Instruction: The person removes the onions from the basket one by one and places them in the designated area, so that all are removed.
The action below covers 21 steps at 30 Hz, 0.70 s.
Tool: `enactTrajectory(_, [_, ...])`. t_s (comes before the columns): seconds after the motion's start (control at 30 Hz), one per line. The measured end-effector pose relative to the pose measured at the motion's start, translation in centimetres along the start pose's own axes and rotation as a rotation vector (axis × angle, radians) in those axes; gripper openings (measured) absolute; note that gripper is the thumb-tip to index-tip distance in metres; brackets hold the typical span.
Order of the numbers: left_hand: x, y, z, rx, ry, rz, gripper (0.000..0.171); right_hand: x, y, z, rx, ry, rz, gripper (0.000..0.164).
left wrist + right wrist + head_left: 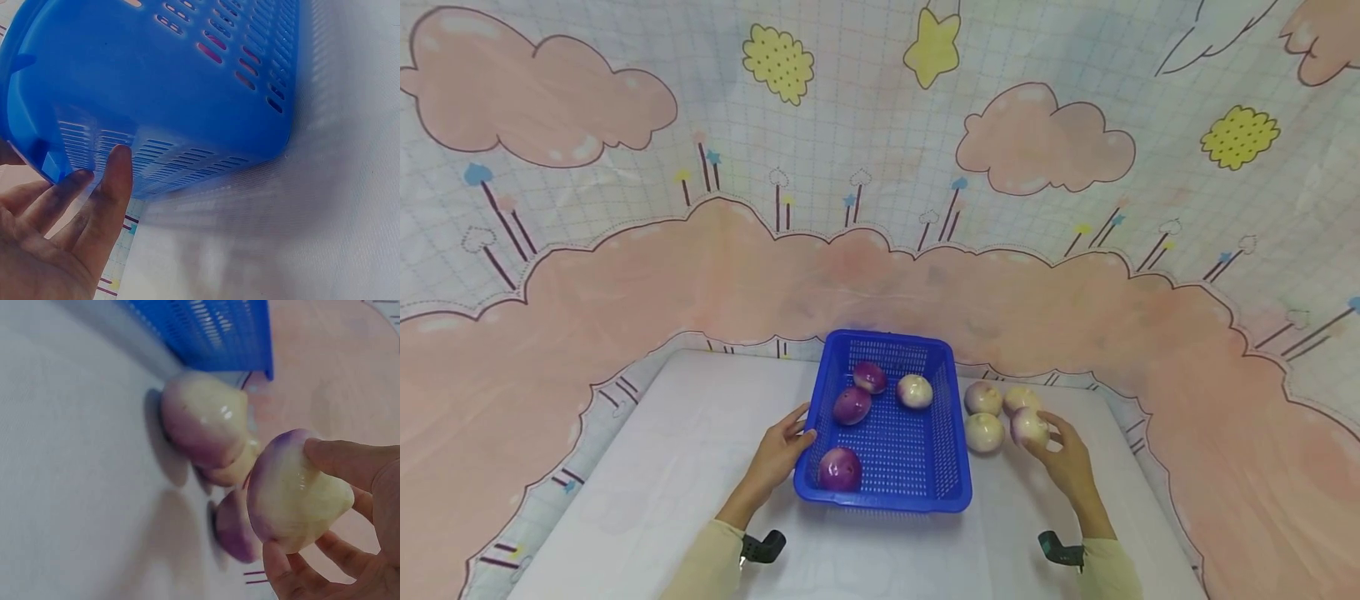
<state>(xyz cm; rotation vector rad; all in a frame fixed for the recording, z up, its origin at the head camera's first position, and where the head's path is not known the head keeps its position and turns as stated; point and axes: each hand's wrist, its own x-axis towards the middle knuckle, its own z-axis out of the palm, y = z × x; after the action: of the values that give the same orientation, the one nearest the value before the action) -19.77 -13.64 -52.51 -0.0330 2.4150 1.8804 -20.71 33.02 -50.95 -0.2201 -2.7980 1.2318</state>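
A blue plastic basket (898,450) stands in the middle of the white table. My left hand (782,450) grips its left rim, thumb over the edge; in the left wrist view the fingers (115,181) lie along the outer wall. Inside are three mostly purple turnips, one of them (840,470) near the front, and a paler turnip (915,391) toward the back right. My right hand (1067,454) holds a white-and-purple turnip (297,494) between thumb and fingers, right of the basket. Three more turnips, one of them pale (984,433), sit beside the basket's right wall.
The white table (647,467) extends to both sides of the basket. Behind it hangs a cloth (865,283) printed with pink clouds and stars, which also runs down along the table's sides.
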Motion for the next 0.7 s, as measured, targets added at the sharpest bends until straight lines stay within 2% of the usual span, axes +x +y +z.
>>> enactTrajectory(0.4, [-0.2, 0.2, -0.1, -0.002, -0.01, 0.024, 0.059, 1.0, 1.8, 0.4, -0.029, -0.037, 0.014, 0.065])
enactTrajectory(0.7, [0.0, 0.2, -0.1, 0.011, -0.007, 0.009, 0.058, 1.8, 2.9, 1.1, -0.063, -0.063, 0.025, 0.066])
